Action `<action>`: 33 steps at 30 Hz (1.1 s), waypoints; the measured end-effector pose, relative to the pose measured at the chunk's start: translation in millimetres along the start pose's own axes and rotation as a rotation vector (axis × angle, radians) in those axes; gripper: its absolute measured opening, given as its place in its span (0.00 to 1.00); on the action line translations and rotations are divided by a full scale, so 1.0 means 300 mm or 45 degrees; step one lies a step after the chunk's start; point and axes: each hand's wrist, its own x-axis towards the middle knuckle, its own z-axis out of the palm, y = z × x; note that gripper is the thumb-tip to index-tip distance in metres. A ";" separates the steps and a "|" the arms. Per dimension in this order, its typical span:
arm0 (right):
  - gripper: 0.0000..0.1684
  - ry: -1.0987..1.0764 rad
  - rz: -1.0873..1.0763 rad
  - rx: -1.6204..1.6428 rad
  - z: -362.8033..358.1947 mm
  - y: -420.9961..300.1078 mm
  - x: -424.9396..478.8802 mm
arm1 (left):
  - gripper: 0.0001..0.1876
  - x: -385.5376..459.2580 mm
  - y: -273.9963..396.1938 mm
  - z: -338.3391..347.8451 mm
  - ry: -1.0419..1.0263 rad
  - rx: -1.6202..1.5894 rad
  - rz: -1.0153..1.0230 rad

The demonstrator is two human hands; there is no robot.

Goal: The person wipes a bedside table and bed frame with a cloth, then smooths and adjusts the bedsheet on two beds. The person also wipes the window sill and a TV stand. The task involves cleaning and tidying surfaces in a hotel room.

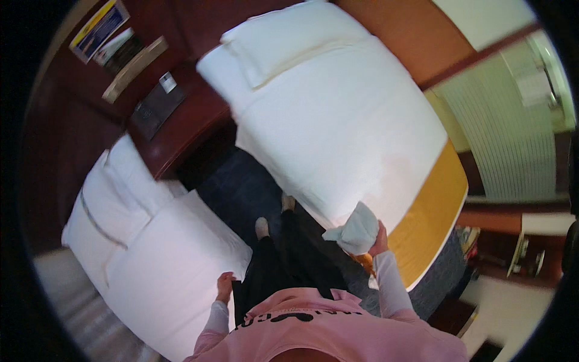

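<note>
In my right hand (381, 239) is a bunched pale grey-white cloth (358, 230), held over the near corner of a large bed with a white cover (334, 122). A mustard-yellow bed runner (429, 208) lies across that bed's foot, just beyond the hand. My left hand (225, 286) is beside the edge of a second white-covered bed (176, 271); its fingers are partly bent, and whether it touches the cover or holds anything is not clear. Pillows (312, 40) rest at the large bed's head, and more pillows (108, 203) on the second bed.
A dark red wooden nightstand (194, 122) stands between the beds, bearing a dark folder (156, 111) and a small white item. Dark carpet (239, 181) runs between the beds, under my feet. Striped curtains or blinds hang at the right, near shelves (524, 258).
</note>
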 end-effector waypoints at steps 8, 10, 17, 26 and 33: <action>0.26 0.244 -0.457 0.757 -0.562 0.332 -0.549 | 0.12 0.111 0.260 -0.236 0.025 0.575 0.009; 0.25 0.168 -0.472 0.951 -0.659 0.448 -0.629 | 0.11 0.161 0.343 -0.222 0.020 0.627 0.119; 0.25 0.515 -0.395 1.168 -1.232 0.859 -0.960 | 0.06 0.188 0.438 0.360 -0.456 1.040 0.530; 0.28 1.142 -0.865 0.927 -1.812 1.085 -1.394 | 0.15 -0.448 -0.133 1.497 -1.038 1.495 0.520; 0.37 1.825 -0.829 0.392 -2.114 0.703 -1.365 | 0.13 -0.628 -0.325 1.809 -1.266 2.228 0.704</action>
